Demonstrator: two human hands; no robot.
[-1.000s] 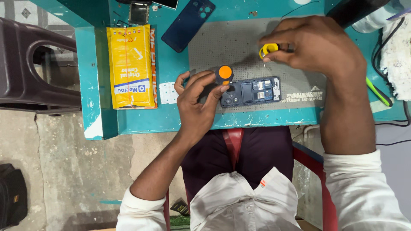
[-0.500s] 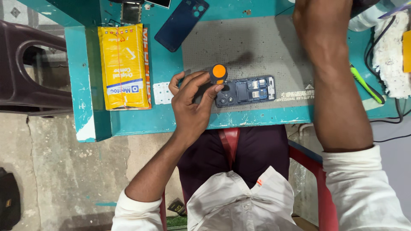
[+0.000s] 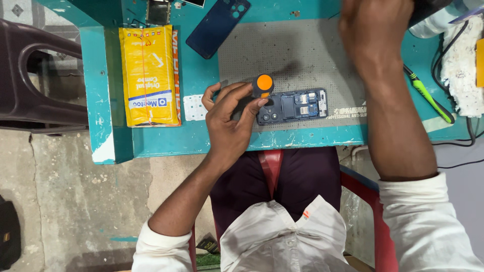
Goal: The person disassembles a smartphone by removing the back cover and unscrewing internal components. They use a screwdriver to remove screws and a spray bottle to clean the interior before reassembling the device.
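While the left hand [image 3: 229, 123] pins the opened phone [image 3: 292, 107] to the grey mat [image 3: 302, 55] near the table's front edge, fingers curled round an orange-capped tool [image 3: 262, 84], the right hand [image 3: 375, 35] reaches far; its fingers are hidden, so I cannot tell their grip.

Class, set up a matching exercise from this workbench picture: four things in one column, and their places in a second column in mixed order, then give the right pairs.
Things:
1. yellow packet
2. dark blue back cover
3. opened phone
4. green-handled tool

Places:
A. on the grey mat, touched by the left hand
B. at the table's right side, beside the right forearm
C. at the table's left end, lying flat
D. at the mat's upper left corner

Pairs: 1-C, 2-D, 3-A, 4-B
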